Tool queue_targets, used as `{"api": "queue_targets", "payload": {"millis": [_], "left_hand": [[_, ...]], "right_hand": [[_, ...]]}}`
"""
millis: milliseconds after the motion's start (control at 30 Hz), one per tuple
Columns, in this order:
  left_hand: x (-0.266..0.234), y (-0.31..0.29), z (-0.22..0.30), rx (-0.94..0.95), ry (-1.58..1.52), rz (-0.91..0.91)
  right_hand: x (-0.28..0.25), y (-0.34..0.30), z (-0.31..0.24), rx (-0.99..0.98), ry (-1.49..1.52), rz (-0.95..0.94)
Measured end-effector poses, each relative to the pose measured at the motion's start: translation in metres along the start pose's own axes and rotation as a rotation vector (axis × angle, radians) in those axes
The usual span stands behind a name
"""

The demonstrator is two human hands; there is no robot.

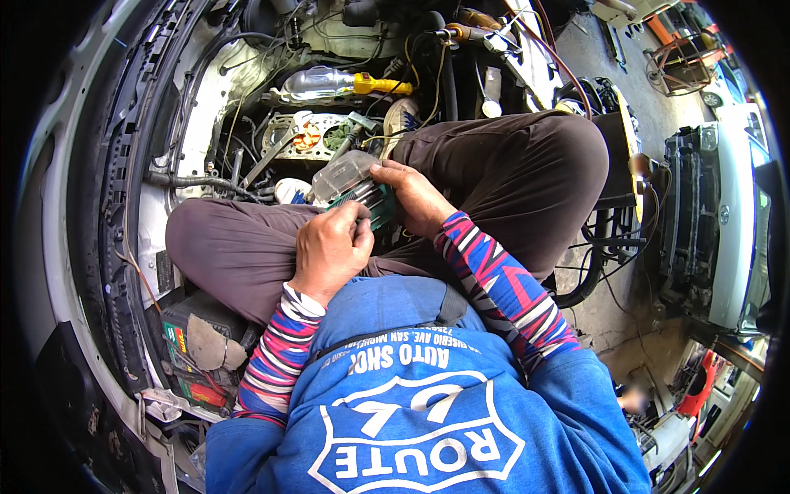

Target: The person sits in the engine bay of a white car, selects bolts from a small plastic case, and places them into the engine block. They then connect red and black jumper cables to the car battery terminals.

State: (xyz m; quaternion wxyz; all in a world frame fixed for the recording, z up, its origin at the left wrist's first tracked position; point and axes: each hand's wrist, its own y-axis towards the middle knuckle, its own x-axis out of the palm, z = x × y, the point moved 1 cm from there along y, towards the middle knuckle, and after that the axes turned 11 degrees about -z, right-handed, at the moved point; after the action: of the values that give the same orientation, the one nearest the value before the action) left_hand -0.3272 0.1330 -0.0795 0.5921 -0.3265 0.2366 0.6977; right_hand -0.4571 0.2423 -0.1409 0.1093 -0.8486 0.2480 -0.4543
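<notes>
Grey floor (650, 107) runs along the right side, visibly marked in its lower part. A white car (742, 218) stands on it, its dark front structure exposed. Beyond, near the upper right rim, is a second vehicle (729, 87) beside an orange metal frame (663, 31). A red panel (701, 384) stands lower right. Bright light reaches the floor.

A green case (383, 216), clear lid (341, 171) open, slim metal pieces (364, 194) inside, tilts between knees (197, 237).
</notes>
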Motion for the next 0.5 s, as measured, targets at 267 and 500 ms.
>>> {"api": "queue_targets", "payload": {"millis": [267,500], "left_hand": [[-0.013,-0.003,-0.003,-0.128,-0.255,0.067],[-0.009,-0.003,-0.005,-0.079,-0.202,-0.069]], "right_hand": [[-0.008,0.002,0.002,-0.020,-0.001,-0.058],[-0.012,0.005,0.004,-0.021,0.021,-0.079]]}}
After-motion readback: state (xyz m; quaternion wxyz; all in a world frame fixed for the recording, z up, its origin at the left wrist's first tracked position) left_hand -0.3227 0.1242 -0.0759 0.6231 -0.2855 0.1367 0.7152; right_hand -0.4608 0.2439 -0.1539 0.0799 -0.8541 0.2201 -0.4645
